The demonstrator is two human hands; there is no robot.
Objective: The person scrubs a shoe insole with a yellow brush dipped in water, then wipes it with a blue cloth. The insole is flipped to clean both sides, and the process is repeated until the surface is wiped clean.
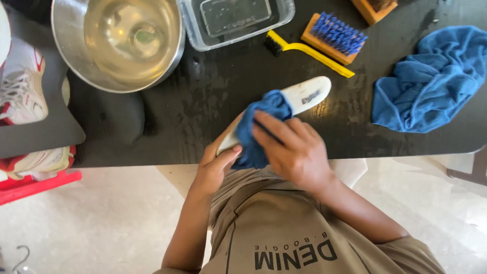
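Observation:
A white shoe insole (306, 94) lies slanted over the near edge of the black table (203, 101). My left hand (217, 165) grips its near end from below. My right hand (291, 147) presses a small blue cloth (258, 127) around the insole's middle, so the insole's centre is hidden. Only the far, rounded end of the insole shows, with a blue mark on it.
A steel bowl of water (119, 40) and a clear plastic tub (236, 20) stand at the back. A yellow-handled brush (307, 50), a blue-bristled wooden brush (332, 36) and a crumpled blue towel (431, 81) lie right. White sneakers (20, 91) sit left.

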